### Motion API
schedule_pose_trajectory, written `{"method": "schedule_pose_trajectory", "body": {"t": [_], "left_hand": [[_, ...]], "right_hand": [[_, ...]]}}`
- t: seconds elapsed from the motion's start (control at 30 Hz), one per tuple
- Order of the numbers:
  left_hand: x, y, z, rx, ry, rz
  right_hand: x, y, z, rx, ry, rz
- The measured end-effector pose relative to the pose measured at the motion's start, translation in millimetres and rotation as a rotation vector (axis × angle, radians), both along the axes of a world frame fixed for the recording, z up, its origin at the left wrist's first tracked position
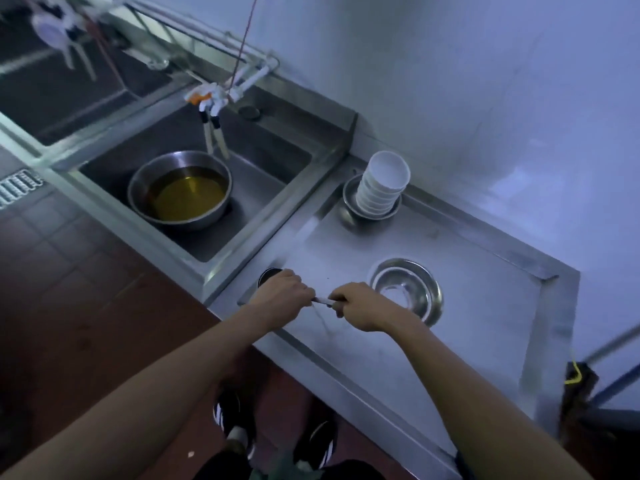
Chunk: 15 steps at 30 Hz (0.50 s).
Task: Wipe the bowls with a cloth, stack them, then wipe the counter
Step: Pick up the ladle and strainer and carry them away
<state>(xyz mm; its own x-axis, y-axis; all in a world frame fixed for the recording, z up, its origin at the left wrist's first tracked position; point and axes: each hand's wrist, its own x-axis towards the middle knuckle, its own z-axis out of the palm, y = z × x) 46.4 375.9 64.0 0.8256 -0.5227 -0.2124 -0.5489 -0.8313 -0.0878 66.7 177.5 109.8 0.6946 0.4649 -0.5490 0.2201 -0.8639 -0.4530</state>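
My left hand [282, 292] and my right hand [360, 306] are both curled into fists over the steel counter [485, 323] near its front edge. Between them they grip a thin pale strip [322, 300] that looks like a twisted cloth; most of it is hidden inside the fists. A stack of several white bowls [382, 183] leans in a metal bowl [349, 216] at the back of the counter. An empty metal bowl [407, 289] stands just right of my right hand. A dark round object [268, 273] is half hidden behind my left hand.
Left of the counter is a sink [277, 188] holding a metal basin [180, 190] of yellowish liquid, under a white tap [214, 98]. A wall runs along the back and right. A mop handle [609, 351] leans at the right edge. Red floor tiles lie below.
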Motion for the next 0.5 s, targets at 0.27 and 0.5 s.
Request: {"method": "schedule_pose_trajectory", "body": {"t": [0.27, 0.5], "left_hand": [[-42.3, 209.3, -12.5, -0.177, -0.008, 0.357], [-95.4, 385.3, -10.3, -0.214, -0.057, 0.562]], "right_hand": [[14.1, 165.7, -17.3, -0.067, -0.177, 0.302], [5.3, 367.7, -15.9, -0.013, -0.332, 0.520]]}}
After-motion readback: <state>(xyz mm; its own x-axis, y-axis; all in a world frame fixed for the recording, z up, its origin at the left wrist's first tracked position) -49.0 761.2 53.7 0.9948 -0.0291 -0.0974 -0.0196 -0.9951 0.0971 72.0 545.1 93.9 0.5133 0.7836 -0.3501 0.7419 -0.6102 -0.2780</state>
